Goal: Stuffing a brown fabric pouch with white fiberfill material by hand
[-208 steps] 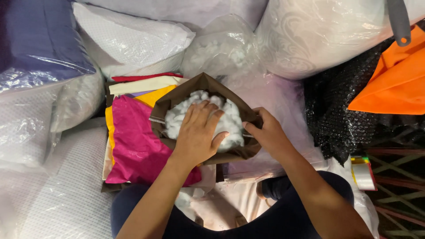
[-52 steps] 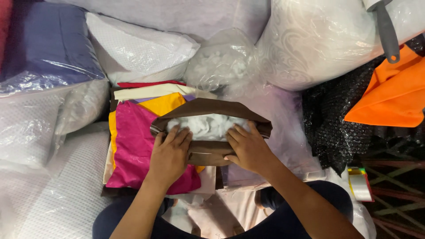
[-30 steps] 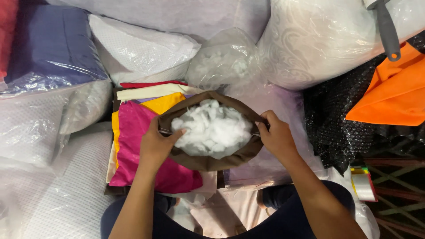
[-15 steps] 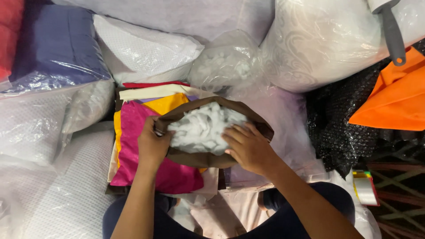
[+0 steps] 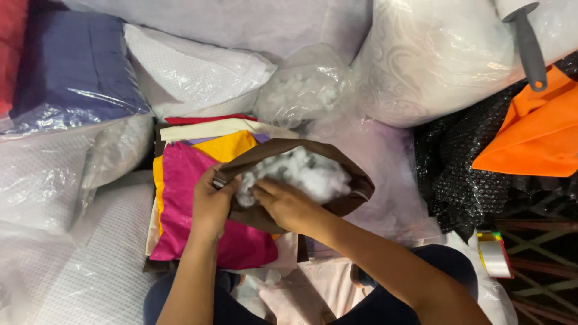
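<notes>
Brown cushion cover [image 5: 337, 204] is lying on the pile of coloured cloths [image 5: 192, 192], its edge pinched by the left hand [image 5: 211, 201] so it is staying open while the right hand [image 5: 286, 204] is clenching white stuffing [image 5: 310, 174] inside.

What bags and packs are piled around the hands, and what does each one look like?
Clear bag of white stuffing: behind the brown cover, crinkly, rounded.
Bagged blue cushion: far left, squarish.
Bagged white pillow: upper middle, dotted.
Bagged patterned pillow: upper right, pale swirls.
Black bubble wrap: right side.
</notes>
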